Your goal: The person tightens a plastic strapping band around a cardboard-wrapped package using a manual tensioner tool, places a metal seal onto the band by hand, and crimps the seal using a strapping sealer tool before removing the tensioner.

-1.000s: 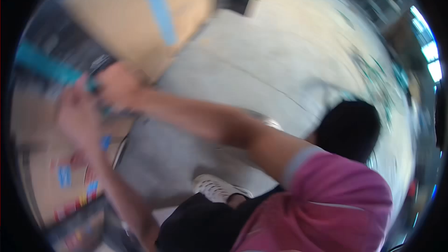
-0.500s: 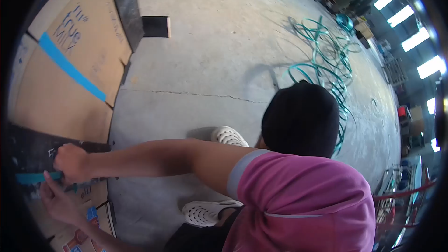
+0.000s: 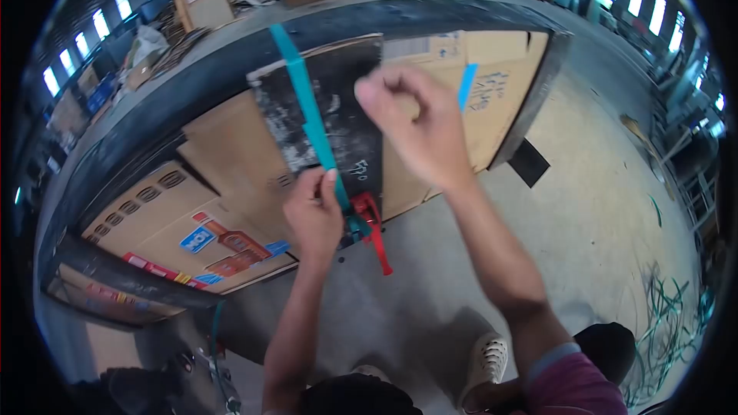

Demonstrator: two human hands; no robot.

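A teal strap (image 3: 306, 104) runs over a black panel (image 3: 357, 100) on a long, cardboard-padded load. My left hand (image 3: 314, 211) pinches the strap near its lower part. A red tool (image 3: 370, 223) hangs just right of that hand, at the strap's low end by the load's bottom edge. My right hand (image 3: 421, 127) is raised in front of the panel and the cardboard, away from the strap. Its fingers are curled round towards the thumb, with nothing visible in them.
Printed cardboard (image 3: 231, 242) covers the load's left part, and cardboard with blue tape (image 3: 467, 86) its right. A black piece (image 3: 530, 163) lies on the floor. Loose green strapping (image 3: 661, 330) is heaped at lower right. A dark-covered head (image 3: 607, 346) shows near the right sleeve.
The view has turned to face the load's side. My right hand has come off the strap and risen to the right; my left hand remains at the strap. The red tool has come into view.
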